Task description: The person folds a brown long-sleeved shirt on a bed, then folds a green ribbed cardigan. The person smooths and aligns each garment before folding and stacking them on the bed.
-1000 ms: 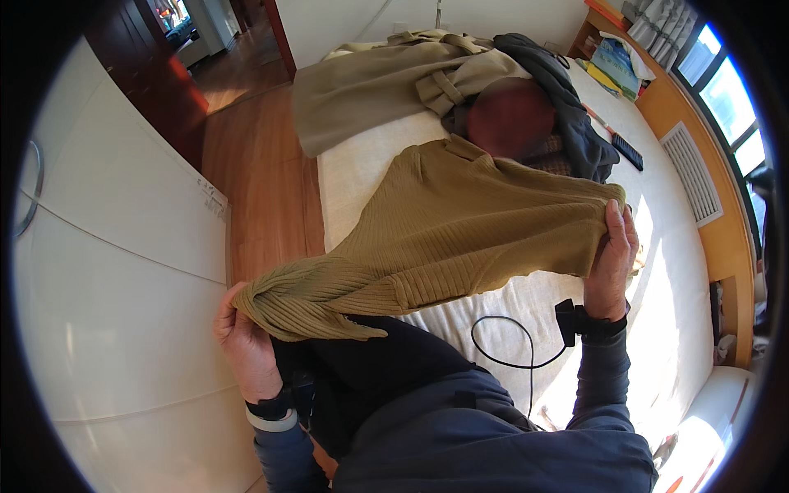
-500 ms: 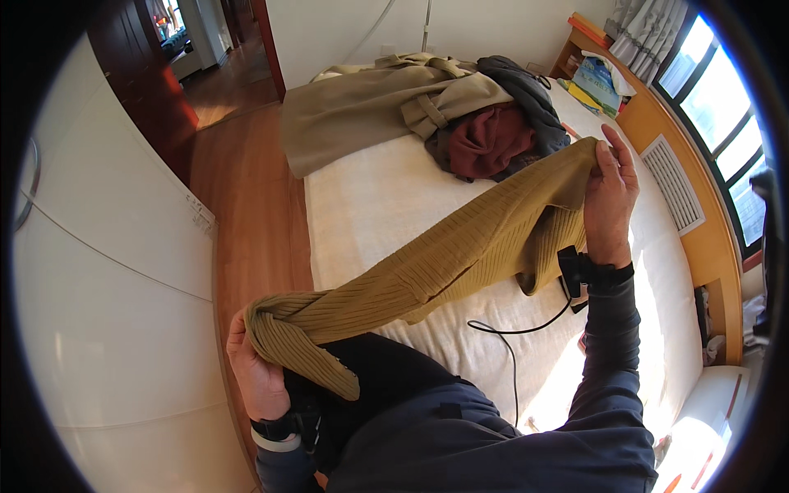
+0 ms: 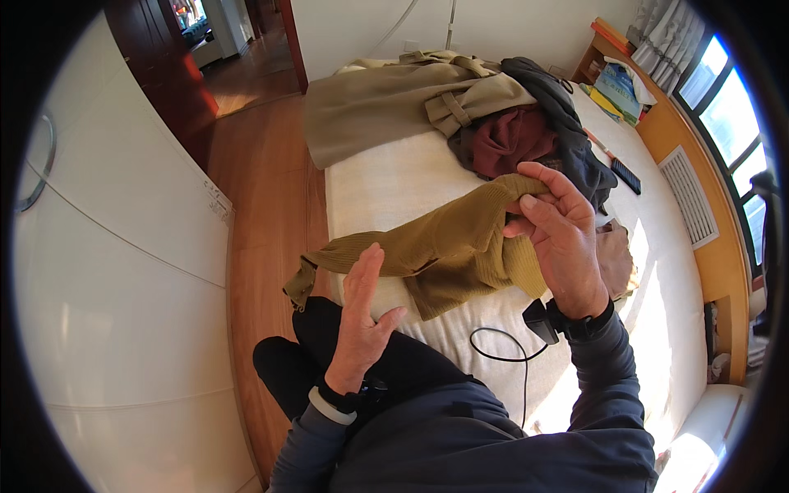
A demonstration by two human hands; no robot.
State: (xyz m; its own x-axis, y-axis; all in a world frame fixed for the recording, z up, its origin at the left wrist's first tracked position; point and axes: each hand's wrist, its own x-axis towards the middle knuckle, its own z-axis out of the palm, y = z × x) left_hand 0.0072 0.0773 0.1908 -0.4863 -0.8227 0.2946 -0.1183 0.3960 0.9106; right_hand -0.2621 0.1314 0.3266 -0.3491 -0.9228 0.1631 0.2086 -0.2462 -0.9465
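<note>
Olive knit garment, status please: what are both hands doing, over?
Right hand pinching olive knit garment. Left hand open, not gripping. Garment's left end past bed edge. Black cable looped nearby, not across garment.

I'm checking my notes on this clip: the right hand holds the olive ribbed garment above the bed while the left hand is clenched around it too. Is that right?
Not quite: the left hand is open with its fingers extended, not clenched around the olive ribbed garment. The head view shows this. The right hand does hold it above the bed.
</note>
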